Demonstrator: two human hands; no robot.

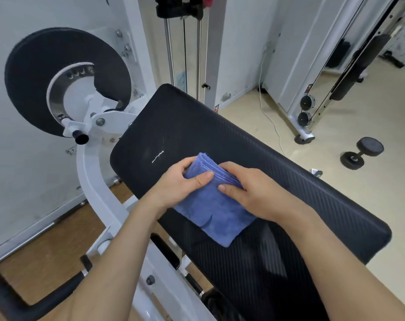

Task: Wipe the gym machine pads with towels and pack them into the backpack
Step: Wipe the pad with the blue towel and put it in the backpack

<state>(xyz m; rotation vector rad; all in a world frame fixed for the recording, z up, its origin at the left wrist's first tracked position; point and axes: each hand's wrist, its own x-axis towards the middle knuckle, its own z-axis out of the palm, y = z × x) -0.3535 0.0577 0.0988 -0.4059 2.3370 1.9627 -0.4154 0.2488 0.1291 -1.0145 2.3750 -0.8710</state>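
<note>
A folded blue towel [214, 214] lies on the long black machine pad [254, 156], near the pad's middle. My left hand [176, 184] grips the towel's far left corner, thumb on top. My right hand [250, 191] presses on its right side, fingers curled over the stacked folded edges. Both hands hold the towel against the pad. No backpack is in view.
A white machine frame with a black round cam disc [64, 79] stands at the left. A black handle bar [23, 295] is at the bottom left. A dumbbell [361, 152] lies on the floor at the right, near a cable machine [308, 112] and a white cord.
</note>
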